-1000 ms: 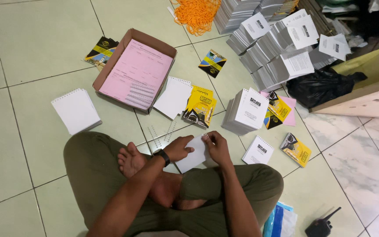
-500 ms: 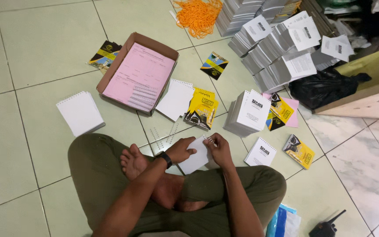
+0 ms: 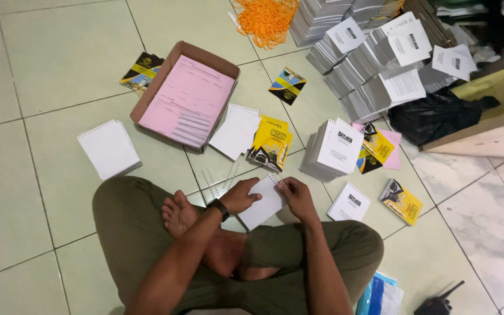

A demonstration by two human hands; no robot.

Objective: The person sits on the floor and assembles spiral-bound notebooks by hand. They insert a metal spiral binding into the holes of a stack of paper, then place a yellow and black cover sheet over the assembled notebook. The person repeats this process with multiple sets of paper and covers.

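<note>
We hold the white pad (image 3: 262, 202) over our crossed legs, its long axis slanting from lower left up to its spiral edge at upper right. Our left hand (image 3: 239, 196) grips its left side, thumb on top; our right hand (image 3: 297, 198) pinches the spiral edge, fingers curled. Ahead on the tiles, the cardboard box (image 3: 160, 83) holds pink sheets (image 3: 186, 100).
</note>
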